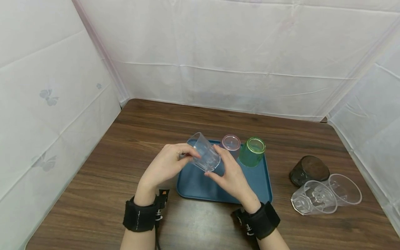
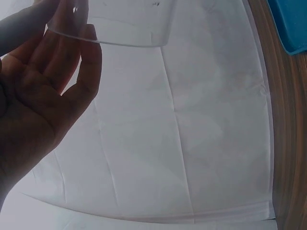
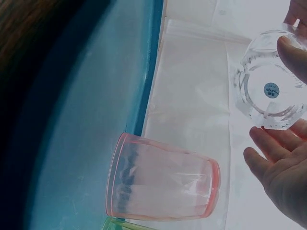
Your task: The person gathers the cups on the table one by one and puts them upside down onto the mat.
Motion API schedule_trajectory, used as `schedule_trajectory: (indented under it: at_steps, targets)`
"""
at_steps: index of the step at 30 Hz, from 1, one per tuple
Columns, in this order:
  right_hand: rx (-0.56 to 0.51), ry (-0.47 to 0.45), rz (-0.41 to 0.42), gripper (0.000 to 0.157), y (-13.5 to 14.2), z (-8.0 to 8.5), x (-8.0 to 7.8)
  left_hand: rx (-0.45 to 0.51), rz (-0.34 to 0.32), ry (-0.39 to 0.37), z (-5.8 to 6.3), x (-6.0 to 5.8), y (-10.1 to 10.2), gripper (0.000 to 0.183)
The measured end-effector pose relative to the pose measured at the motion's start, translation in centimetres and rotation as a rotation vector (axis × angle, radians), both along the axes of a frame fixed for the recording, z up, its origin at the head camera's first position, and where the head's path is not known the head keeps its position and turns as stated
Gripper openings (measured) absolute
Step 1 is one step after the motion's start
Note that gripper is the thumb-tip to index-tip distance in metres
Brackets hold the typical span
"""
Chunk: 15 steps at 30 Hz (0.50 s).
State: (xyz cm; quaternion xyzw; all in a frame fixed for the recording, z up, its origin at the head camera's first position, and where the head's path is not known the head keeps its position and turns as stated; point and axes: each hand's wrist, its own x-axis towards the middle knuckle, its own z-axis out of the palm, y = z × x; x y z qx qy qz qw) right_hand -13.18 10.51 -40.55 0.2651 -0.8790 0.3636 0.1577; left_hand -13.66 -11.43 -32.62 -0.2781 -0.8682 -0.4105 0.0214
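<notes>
A clear faceted tumbler [image 1: 210, 159] is held tilted above the blue tray [image 1: 200, 189], its mouth towards the upper left. My left hand [image 1: 165, 163] pinches its side wall near the rim. Thumb and fingers of my right hand [image 1: 231, 173] span the base end. In the right wrist view the tumbler's base [image 3: 254, 103] faces the camera, with a small round label [image 3: 271, 90]. The left wrist view has the tumbler's rim crossing my left hand's fingers [image 2: 88, 72]. On the tray behind, a pink tumbler [image 3: 163, 179] and a green tumbler [image 1: 251, 156] stand upside down.
Right of the tray, a dark smoky tumbler [image 1: 307, 170] and two clear tumblers, a front one [image 1: 312, 199] and a rear one [image 1: 345, 191], stand close together, mouths up. White sheeting [image 1: 218, 83] encloses the back and sides of the wooden table [image 1: 103, 180].
</notes>
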Motion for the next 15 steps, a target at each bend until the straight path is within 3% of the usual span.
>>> schedule_trajectory:
  at_steps: [15]
  targets:
    - [-0.064, -0.010, 0.009, 0.078, -0.08, 0.25, 0.03, -0.041, 0.083, -0.030, -0.63, -0.65, -0.19, 0.015]
